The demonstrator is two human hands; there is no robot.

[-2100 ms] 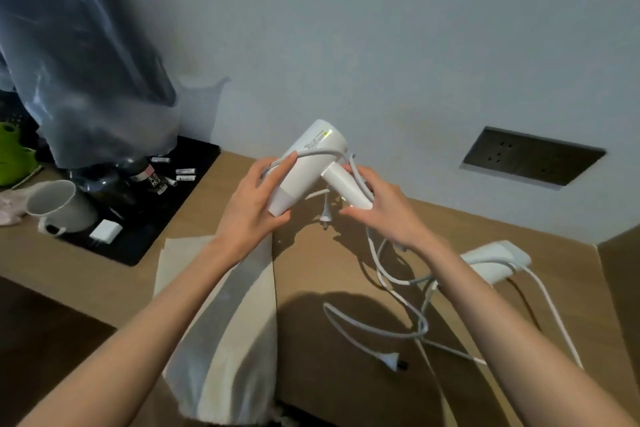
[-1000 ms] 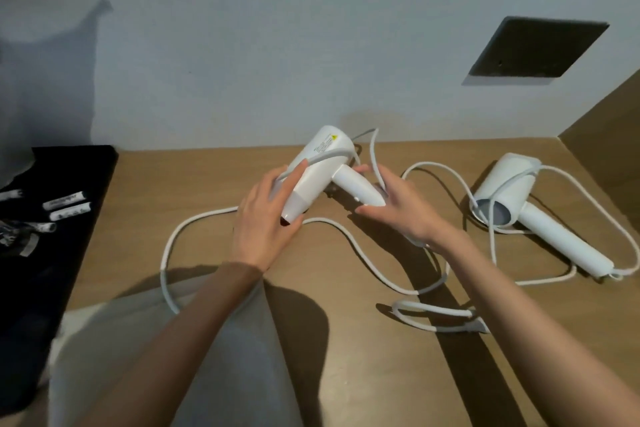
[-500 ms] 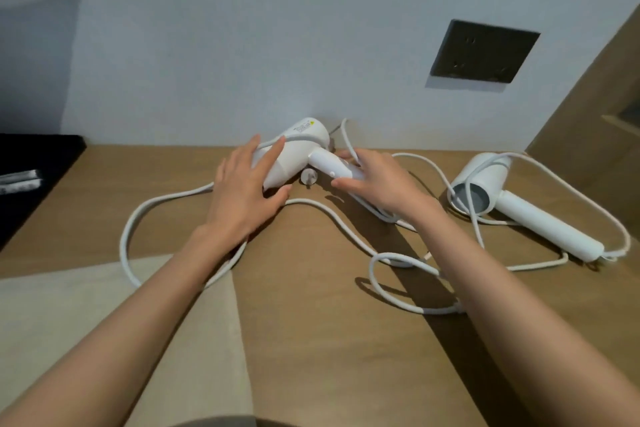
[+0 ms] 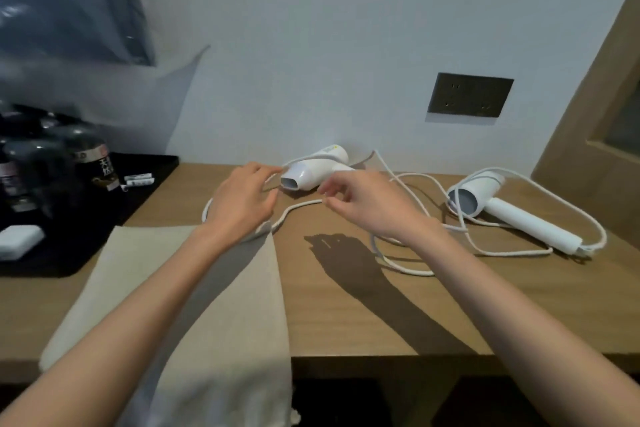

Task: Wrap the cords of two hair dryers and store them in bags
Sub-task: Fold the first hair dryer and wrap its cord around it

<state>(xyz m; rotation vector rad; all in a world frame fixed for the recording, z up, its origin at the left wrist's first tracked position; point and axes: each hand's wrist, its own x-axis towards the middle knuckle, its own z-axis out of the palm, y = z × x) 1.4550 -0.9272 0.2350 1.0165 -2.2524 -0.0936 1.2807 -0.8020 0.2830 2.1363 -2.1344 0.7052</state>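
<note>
Hovering hands beside a hair dryer point(image 4: 313, 170) at the table's point(image 4: 346, 322) back edge
Beige bag point(image 4: 131, 260) lies front-left; left hand point(image 4: 242, 199) slack, empty; right hand point(image 4: 367, 206) loosely curled over the cord point(image 4: 298, 208), grip unclear; second hair dryer point(image 4: 512, 215) lies right.

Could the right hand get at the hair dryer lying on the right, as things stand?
Probably yes: the right hand hovers open above the desk, and that hair dryer lies uncovered to its right, with only its own cord looped loosely over it.

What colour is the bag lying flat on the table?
Plain beige; the bag shows best in the head view.
</note>
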